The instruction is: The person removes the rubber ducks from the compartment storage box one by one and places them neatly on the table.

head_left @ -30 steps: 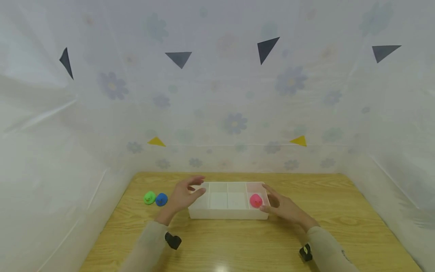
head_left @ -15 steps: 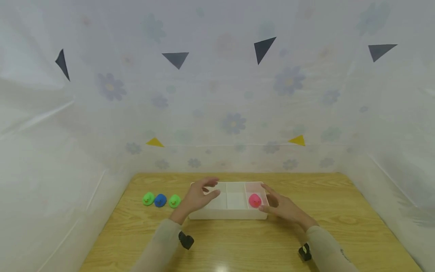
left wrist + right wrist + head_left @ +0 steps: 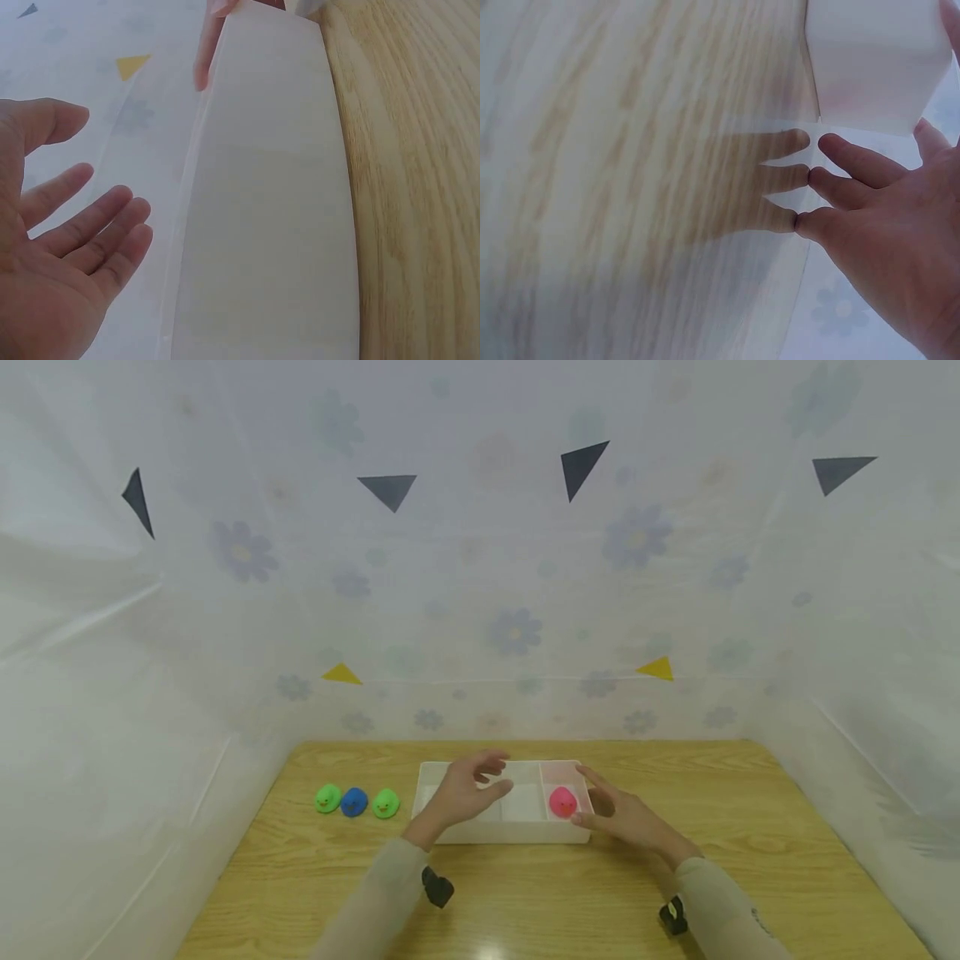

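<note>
- The left hand (image 3: 467, 792) is released: its fingers are loosely curved above the white divided tray (image 3: 517, 833) and hold nothing.
- The right hand (image 3: 626, 818) grasps the right end of this tray, thumb at the near corner, forefinger at the far one.
- A pink toy duck (image 3: 563, 802) sits in the rightmost compartment; a green duck (image 3: 327, 798), a blue duck (image 3: 354, 802) and a second green duck (image 3: 386, 803) stand on the counter (image 3: 562, 902), left of the tray.
- Probably a light, steady right grasp is best, so the tray does not slide; the left hand should clear the rim.
</note>
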Available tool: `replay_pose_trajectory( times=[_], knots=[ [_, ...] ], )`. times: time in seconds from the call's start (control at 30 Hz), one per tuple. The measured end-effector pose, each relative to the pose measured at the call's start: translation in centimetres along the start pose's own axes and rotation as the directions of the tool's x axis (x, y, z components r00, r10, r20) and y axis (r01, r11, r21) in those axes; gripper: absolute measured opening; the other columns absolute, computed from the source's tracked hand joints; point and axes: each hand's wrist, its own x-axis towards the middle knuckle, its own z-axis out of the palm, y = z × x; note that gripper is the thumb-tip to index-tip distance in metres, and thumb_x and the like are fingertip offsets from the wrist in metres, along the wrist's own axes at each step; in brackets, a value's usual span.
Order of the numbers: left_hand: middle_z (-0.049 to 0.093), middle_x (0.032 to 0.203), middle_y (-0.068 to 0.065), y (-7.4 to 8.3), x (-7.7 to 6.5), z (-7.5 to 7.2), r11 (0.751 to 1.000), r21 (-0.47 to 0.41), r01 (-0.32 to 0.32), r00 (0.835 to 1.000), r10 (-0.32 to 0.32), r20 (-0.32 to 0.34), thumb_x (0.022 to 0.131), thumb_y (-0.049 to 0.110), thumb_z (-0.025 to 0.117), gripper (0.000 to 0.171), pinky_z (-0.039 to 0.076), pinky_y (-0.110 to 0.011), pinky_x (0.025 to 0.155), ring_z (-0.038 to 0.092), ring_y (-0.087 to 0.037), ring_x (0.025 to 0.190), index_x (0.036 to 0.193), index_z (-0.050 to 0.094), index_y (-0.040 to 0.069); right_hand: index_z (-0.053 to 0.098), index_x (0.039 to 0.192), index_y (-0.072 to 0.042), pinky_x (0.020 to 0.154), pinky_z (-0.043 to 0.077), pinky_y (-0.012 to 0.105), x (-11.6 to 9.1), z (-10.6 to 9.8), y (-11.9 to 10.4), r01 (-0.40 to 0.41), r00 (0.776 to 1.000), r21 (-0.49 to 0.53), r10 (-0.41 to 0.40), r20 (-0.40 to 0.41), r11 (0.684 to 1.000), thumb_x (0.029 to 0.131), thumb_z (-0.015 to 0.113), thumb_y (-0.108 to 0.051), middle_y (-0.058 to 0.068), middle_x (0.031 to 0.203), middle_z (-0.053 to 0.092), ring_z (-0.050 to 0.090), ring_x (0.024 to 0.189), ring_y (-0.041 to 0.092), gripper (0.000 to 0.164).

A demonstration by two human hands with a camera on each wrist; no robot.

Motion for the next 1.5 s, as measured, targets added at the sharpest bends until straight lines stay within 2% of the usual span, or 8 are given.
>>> replay_pose_trajectory(
  times=[0.13, 0.33, 0.53, 0.73, 1.0, 1.13, 1.37, 1.5],
  knots=[
    [0.068, 0.133, -0.027, 0.3, 0.5, 1.0, 1.0, -0.016, -0.016, 1.0, 0.017, 0.022, 0.101, 0.019, 0.07, 0.047, 0.056, -0.058, 0.1, 0.069, -0.042, 0.119, 0.143, 0.061, 0.001, 0.017, 0.166, -0.05, 0.114, 0.039, 0.074, 0.0, 0.0, 0.0, -0.015, 1.0, 0.01, 0.015, -0.001, 1.0, 0.093, 0.073, -0.062, 0.02, 0.154, 0.056, 0.052, 0.145, 0.043, 0.093],
    [0.071, 0.126, -0.025, 0.5, 1.2, 2.3, 1.0, -0.005, -0.016, 0.999, 0.016, 0.03, 0.1, 0.02, 0.072, 0.048, 0.058, -0.054, 0.098, 0.071, -0.04, 0.113, 0.14, 0.062, -0.002, 0.017, 0.166, -0.05, 0.113, 0.039, 0.075, 0.1, 0.0, -0.1, -0.023, 1.0, 0.017, 0.023, 0.001, 1.0, 0.093, 0.072, -0.063, 0.018, 0.155, 0.056, 0.051, 0.145, 0.043, 0.093],
    [0.072, 0.125, -0.027, 0.8, 2.0, 3.5, 1.0, 0.004, -0.017, 0.999, 0.017, 0.032, 0.098, 0.019, 0.073, 0.046, 0.06, -0.052, 0.097, 0.07, -0.042, 0.115, 0.138, 0.063, -0.001, 0.016, 0.166, -0.051, 0.114, 0.036, 0.077, 0.2, -0.1, -0.1, -0.027, 1.0, 0.015, 0.027, 0.006, 1.0, 0.093, 0.072, -0.064, 0.018, 0.156, 0.056, 0.05, 0.146, 0.044, 0.093],
    [0.072, 0.128, -0.024, 1.2, 2.9, 4.9, 1.0, 0.019, 0.002, 0.999, -0.003, 0.054, 0.097, 0.019, 0.074, 0.047, 0.059, -0.049, 0.1, 0.07, -0.039, 0.118, 0.14, 0.063, 0.001, 0.015, 0.165, -0.053, 0.112, 0.036, 0.078, 0.1, 0.0, 0.1, -0.023, 1.0, 0.009, 0.023, 0.006, 1.0, 0.094, 0.071, -0.062, 0.019, 0.156, 0.055, 0.05, 0.146, 0.045, 0.091],
    [0.071, 0.134, -0.018, 1.1, 3.7, 6.5, 0.992, 0.121, 0.017, 0.995, -0.029, 0.093, 0.096, 0.015, 0.075, 0.046, 0.059, -0.04, 0.101, 0.068, -0.033, 0.125, 0.14, 0.064, 0.005, 0.012, 0.165, -0.055, 0.11, 0.039, 0.077, 0.2, -0.1, 0.2, -0.017, 1.0, 0.008, 0.017, 0.018, 1.0, 0.096, 0.07, -0.06, 0.02, 0.157, 0.054, 0.05, 0.145, 0.046, 0.09],
    [0.071, 0.135, -0.016, 1.3, 4.0, 7.0, 0.977, 0.214, 0.014, 0.996, -0.033, 0.088, 0.095, 0.018, 0.076, 0.046, 0.059, -0.039, 0.1, 0.067, -0.031, 0.124, 0.138, 0.066, 0.007, 0.012, 0.165, -0.055, 0.11, 0.037, 0.079, 0.2, -0.1, 0.2, -0.024, 1.0, 0.001, 0.024, 0.018, 1.0, 0.096, 0.069, -0.061, 0.02, 0.157, 0.054, 0.049, 0.145, 0.049, 0.09],
    [0.074, 0.132, -0.009, 1.6, 4.3, 8.2, 0.92, 0.391, 0.01, 0.996, -0.045, 0.081, 0.093, 0.018, 0.078, 0.039, 0.052, -0.047, 0.111, 0.066, -0.029, 0.127, 0.13, 0.072, 0.007, 0.012, 0.168, -0.048, 0.111, 0.035, 0.081, 0.0, 0.0, 0.2, -0.022, 1.0, 0.006, 0.022, 0.019, 1.0, 0.096, 0.069, -0.062, 0.017, 0.156, 0.056, 0.048, 0.146, 0.048, 0.093],
    [0.074, 0.131, -0.007, 1.7, 4.4, 8.8, 0.897, 0.441, 0.036, 0.994, -0.08, 0.081, 0.092, 0.02, 0.08, 0.039, 0.051, -0.047, 0.113, 0.064, -0.029, 0.129, 0.128, 0.073, 0.007, 0.013, 0.169, -0.044, 0.112, 0.033, 0.081, -0.1, 0.1, 0.1, -0.004, 1.0, 0.004, 0.004, 0.016, 1.0, 0.097, 0.069, -0.061, 0.015, 0.155, 0.057, 0.048, 0.146, 0.048, 0.093]
  ],
)
